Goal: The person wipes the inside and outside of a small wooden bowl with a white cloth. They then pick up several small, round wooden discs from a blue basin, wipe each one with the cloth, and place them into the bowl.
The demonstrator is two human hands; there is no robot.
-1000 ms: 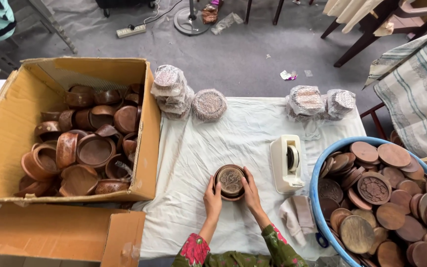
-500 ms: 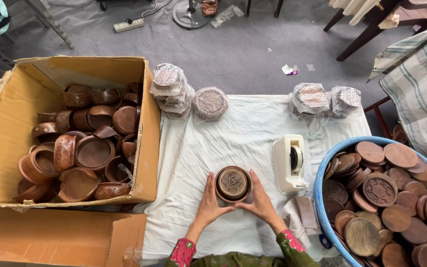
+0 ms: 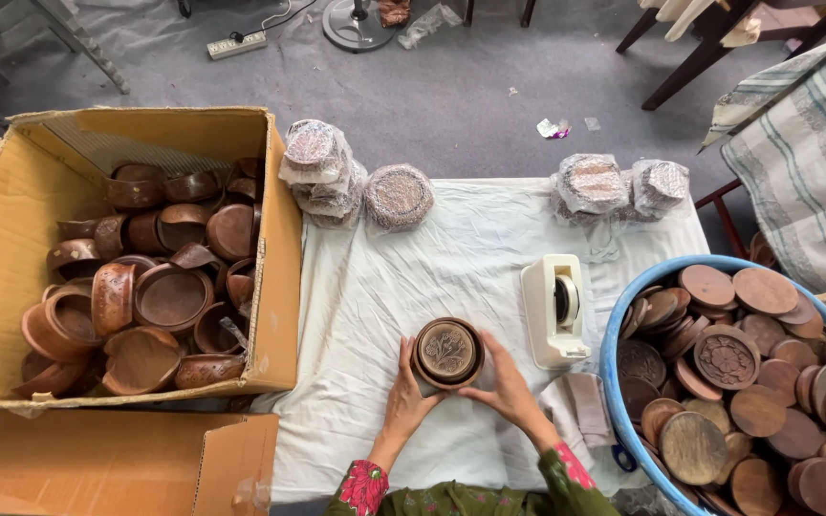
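Centrally, round box: a carved wooden box (image 3: 447,353) stands on the white-clothed worktop (image 3: 451,248), lid on, between both hands.
Left hand (image 3: 403,397): grip pressed against the box's left side.
Right hand (image 3: 509,387): grip cupped around its right side.
Cardboard carton (image 3: 11,205): heaped with brown wooden bowls (image 3: 169,296), lying at all angles.
Blue tub (image 3: 614,382): piled with round wooden lids (image 3: 724,358).
Tape dispenser (image 3: 554,308): just right of the box.
Wrapped bundles (image 3: 399,196): along the far edge.
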